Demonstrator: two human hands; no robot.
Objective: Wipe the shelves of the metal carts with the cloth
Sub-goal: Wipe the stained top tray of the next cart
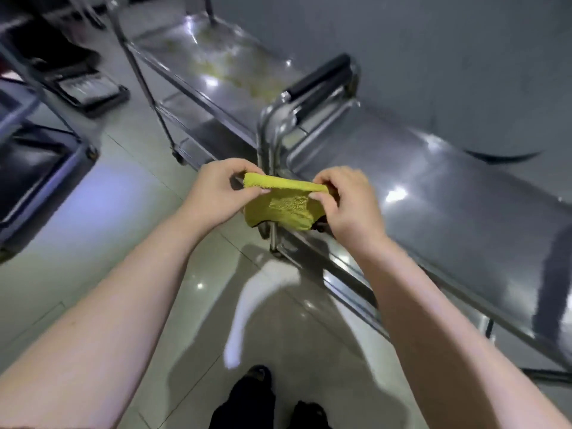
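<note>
Cloth [286, 205] (yellow, folded over along its top edge) held up in the air between both hands, over the floor [93, 243] just in front of the near cart's corner. Left hand [221, 193] pinches the left end, right hand [343, 205] pinches the right end, fingers curled on the fabric. Near cart [448, 193] at right, steel shelf shiny, black-gripped handle [322, 77] at its far end. Second cart [216, 69] farther back, top shelf smeared with yellowish residue.

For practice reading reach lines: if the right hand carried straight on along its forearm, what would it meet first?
Past the cloth it pinches, the right hand would likely meet the near cart's handle post, though depth is unclear.
</note>
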